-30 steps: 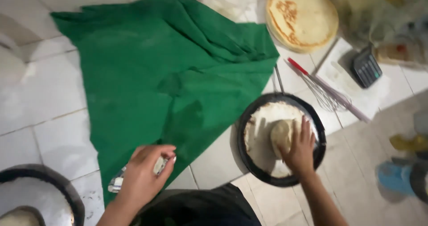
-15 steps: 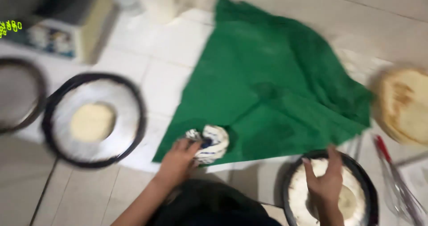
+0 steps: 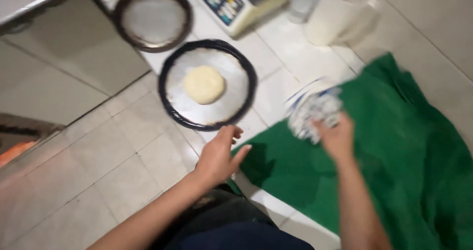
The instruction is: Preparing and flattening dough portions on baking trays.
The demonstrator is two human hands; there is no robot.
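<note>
While the left hand (image 3: pixel 217 156) hovers open, fingers spread, just short of the near rim of the dark round pan (image 3: pixel 170 104), the right hand (image 3: pixel 337 139) is closed on a crumpled white-and-blue cloth (image 3: pixel 311 113), lifted over the edge of the green cloth (image 3: pixel 409 171); that side is motion-blurred, so grip detail is unclear. A flattened dough disc (image 3: pixel 204 84) sits roughly centred in the pan, on the white tiled counter (image 3: pixel 276 92). A second, empty pan (image 3: pixel 152 16) is farther back, with a weighing scale (image 3: pixel 231 1) and a white tub (image 3: pixel 335 16) behind. My read on doing this cleanly: take the pan by its rim, keep it level so the dough stays centred, and keep the bundled cloth off the dough. Don't drag the green cloth.
</note>
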